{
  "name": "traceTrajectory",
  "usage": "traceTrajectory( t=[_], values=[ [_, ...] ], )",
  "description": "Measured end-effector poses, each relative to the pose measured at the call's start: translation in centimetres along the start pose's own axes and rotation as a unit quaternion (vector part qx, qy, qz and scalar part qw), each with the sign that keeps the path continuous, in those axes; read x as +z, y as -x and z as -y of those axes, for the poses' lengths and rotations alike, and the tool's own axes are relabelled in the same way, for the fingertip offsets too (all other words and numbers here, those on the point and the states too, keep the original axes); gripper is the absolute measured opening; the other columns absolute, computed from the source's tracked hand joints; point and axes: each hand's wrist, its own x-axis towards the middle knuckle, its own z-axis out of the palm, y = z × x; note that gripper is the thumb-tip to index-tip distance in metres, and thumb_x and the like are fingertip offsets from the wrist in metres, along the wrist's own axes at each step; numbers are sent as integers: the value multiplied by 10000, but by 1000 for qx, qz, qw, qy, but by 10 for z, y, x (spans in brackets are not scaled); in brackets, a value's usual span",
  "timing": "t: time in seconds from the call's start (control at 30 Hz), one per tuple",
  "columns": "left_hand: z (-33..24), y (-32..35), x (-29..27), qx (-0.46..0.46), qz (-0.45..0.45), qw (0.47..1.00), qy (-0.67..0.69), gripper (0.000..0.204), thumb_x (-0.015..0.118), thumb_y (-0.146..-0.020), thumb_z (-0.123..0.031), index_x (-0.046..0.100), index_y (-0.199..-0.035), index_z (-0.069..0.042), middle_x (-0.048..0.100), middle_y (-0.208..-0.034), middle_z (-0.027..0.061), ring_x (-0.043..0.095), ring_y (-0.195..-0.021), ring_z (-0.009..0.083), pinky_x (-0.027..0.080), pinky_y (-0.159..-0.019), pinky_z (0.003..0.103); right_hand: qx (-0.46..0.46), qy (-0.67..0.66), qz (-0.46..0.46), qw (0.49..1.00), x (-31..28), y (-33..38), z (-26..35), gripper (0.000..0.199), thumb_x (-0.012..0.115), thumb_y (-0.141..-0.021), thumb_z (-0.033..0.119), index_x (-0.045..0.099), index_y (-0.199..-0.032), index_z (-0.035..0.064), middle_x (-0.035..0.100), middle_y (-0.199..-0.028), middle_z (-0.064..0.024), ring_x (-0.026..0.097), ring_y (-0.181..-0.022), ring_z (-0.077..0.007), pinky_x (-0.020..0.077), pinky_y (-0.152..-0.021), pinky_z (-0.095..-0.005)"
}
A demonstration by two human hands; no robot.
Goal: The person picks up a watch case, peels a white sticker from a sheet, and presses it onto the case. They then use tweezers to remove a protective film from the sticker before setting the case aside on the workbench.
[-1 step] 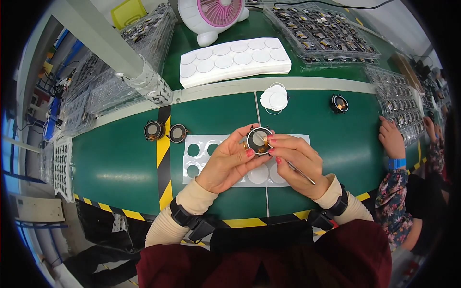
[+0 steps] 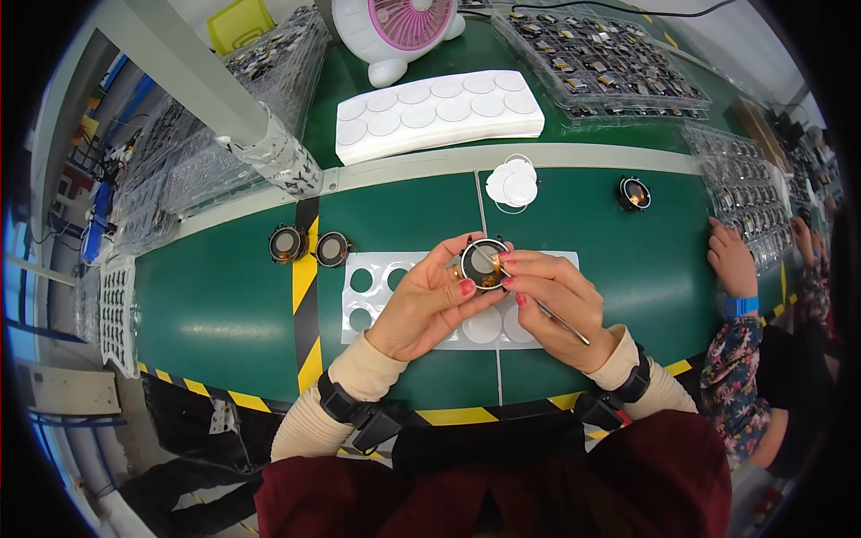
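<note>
My left hand (image 2: 428, 294) is closed around the rim of a round watch case (image 2: 485, 263), its open inner side facing up with dark and copper-coloured parts inside. In my right hand (image 2: 565, 309) is a pair of thin metal tweezers (image 2: 567, 327), pinched like a pen. Their tip reaches over the watch case, and my fingertips hide part of it. Beneath both hands lies a sheet of round stickers (image 2: 359, 337), with several holes on its left and white discs on its right. Two more watch cases (image 2: 288, 243) rest to the left.
Another watch case (image 2: 635, 193) lies at the right, near a co-worker's hand (image 2: 733, 260). White discs (image 2: 514, 184) are piled beyond my hands. Behind the pale ledge stand a stack of sticker sheets (image 2: 439, 112), a fan (image 2: 408, 27) and filled plastic trays (image 2: 601, 63). A post (image 2: 193, 76) rises at left.
</note>
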Motion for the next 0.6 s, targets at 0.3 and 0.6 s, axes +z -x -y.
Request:
traceTrajectory(
  t=[0.3,0.6],
  values=[
    [0,1,3,-3,-6,1000,-5,638,611,-807,-28,260,-1340,-41,398,-1315,119,475,-1153,229,392,-997,384,8,-42,12,999,-2,1,4,248,493,-682,-139,582,-901,-64,551,-991,-169,578,-994,-346,482,-866,-392],
    [-4,1,6,0,-10,999,-31,721,678,-747,-23,266,-1339,-48,401,-1317,119,474,-1151,228,413,-982,390,33,-63,6,997,-4,2,8,245,486,-702,-135,580,-916,-63,546,-1005,-170,572,-1010,-347,478,-875,-395]
  ],
)
